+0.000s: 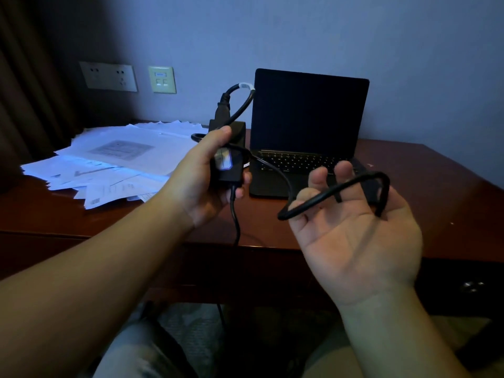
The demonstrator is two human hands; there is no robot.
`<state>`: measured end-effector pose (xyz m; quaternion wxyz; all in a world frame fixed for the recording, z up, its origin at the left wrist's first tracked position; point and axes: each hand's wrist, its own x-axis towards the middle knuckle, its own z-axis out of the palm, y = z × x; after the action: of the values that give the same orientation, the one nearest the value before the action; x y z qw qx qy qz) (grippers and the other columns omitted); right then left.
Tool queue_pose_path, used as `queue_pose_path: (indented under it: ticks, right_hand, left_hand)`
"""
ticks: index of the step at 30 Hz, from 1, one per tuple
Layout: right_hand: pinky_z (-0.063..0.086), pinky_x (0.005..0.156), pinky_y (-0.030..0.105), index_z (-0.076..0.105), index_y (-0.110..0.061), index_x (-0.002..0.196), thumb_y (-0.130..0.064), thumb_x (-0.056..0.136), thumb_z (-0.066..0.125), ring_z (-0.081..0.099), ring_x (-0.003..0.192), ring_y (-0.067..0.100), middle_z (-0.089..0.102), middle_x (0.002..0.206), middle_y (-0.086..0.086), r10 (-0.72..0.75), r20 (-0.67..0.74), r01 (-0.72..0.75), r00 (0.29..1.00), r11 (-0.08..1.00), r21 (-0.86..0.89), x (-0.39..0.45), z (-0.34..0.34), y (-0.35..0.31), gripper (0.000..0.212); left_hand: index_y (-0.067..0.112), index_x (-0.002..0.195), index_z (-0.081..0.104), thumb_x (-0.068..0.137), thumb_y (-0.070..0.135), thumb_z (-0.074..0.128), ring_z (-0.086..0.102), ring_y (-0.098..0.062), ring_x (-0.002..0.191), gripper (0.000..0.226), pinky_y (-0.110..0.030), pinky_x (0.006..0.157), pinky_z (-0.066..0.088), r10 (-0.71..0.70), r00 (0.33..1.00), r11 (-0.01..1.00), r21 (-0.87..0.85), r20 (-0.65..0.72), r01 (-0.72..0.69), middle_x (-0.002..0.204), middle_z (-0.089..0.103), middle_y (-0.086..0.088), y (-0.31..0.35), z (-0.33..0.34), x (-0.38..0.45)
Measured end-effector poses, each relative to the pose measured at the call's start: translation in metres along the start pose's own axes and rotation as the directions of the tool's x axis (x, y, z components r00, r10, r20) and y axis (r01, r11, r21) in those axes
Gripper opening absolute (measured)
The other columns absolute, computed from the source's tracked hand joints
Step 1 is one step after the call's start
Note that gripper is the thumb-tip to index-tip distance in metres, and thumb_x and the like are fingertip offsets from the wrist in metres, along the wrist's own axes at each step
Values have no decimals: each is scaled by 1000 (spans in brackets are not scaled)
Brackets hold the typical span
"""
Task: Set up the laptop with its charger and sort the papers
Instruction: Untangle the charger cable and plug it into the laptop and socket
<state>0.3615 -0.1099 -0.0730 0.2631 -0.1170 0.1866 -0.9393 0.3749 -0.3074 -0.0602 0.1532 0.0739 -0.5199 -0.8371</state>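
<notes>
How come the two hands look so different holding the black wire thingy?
The left hand has its fingers curled round the black charger brick; the right hand lies palm up with loose fingers, and a loop of the cable just rests across them. The left hand shows its back, the right hand its palm. Both are held up in front of the open laptop.

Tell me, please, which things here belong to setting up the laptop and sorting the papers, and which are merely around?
Part of the job:
- open black laptop
- black charger brick, gripped by the left hand
- black charger cable, looped over the right hand
- scattered white papers
- white wall socket

Just around:
- dark wooden desk
- cream data port
- brown curtain
</notes>
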Motion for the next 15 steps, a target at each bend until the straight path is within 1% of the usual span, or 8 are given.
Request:
queue_pose_path:
  ticks: [2, 5, 7, 8, 9, 11, 13, 15]
  right_hand:
    - [50, 59, 32, 77, -11, 82, -54, 87, 41, 54, 68, 22, 66, 94, 13, 29, -37, -26, 999, 997, 79, -13, -6, 2, 56]
    - [49, 56, 33, 77, -9, 89, -73, 89, 36, 54, 65, 21, 64, 95, 13, 93, -61, -82, 994, 983, 162, -28, -14, 11, 75]
    - [49, 57, 34, 78, -7, 94, -85, 83, 36, 54, 63, 22, 63, 95, 15, 116, -75, -100, 990, 977, 187, -32, -16, 17, 89]
    - [49, 58, 35, 79, -6, 99, -87, 78, 40, 55, 65, 22, 63, 96, 15, 122, -79, -107, 989, 978, 179, -33, -15, 20, 92]
    - [49, 60, 36, 79, -7, 104, -88, 71, 46, 58, 68, 23, 64, 100, 15, 130, -81, -116, 988, 980, 165, -33, -14, 23, 94]
    - [51, 69, 39, 78, -7, 113, -84, 57, 58, 65, 85, 27, 67, 111, 15, 152, -96, -140, 984, 982, 127, -35, -11, 28, 97]
    - [53, 83, 43, 75, -7, 120, -80, 53, 68, 68, 107, 32, 67, 126, 17, 184, -127, -174, 975, 981, 90, -36, -9, 34, 100]
    - [51, 95, 51, 64, -12, 137, -74, 52, 80, 65, 119, 42, 64, 133, 24, 194, -154, -185, 969, 980, 71, -37, -5, 39, 107]
  left_hand:
    - [20, 91, 71, 92, 43, 60, 58, -22, 58, 25, -23, 42, 42, 9, 1000, 1000, -20, -7, -10, 87, 64, -9, 4, 4, -5]
    - [19, 95, 67, 96, 43, 58, 60, -21, 56, 25, -23, 42, 42, 24, 1000, 1000, -18, -21, -24, 82, 65, -6, 9, 7, -11]
    - [19, 91, 67, 97, 43, 58, 60, -20, 55, 26, -23, 42, 43, 27, 999, 1000, -15, -33, -27, 78, 65, -4, 12, 8, -13]
    - [19, 90, 67, 97, 43, 58, 60, -20, 55, 26, -23, 42, 43, 26, 999, 999, -21, -45, -27, 77, 65, -4, 13, 9, -14]
    - [19, 89, 66, 97, 43, 59, 60, -20, 55, 26, -22, 42, 43, 25, 998, 999, -33, -64, -27, 77, 65, -4, 14, 9, -14]
    - [18, 90, 64, 96, 44, 60, 60, -19, 56, 26, -22, 43, 43, 19, 994, 997, -72, -107, -27, 79, 63, -4, 17, 8, -12]
    - [17, 94, 63, 95, 45, 61, 60, -19, 58, 28, -22, 44, 44, 12, 992, 994, -105, -129, -26, 85, 62, -6, 20, 6, -10]
    - [16, 95, 62, 94, 45, 61, 60, -18, 58, 29, -23, 45, 44, 6, 992, 992, -121, -127, -22, 87, 61, -6, 22, 4, -9]
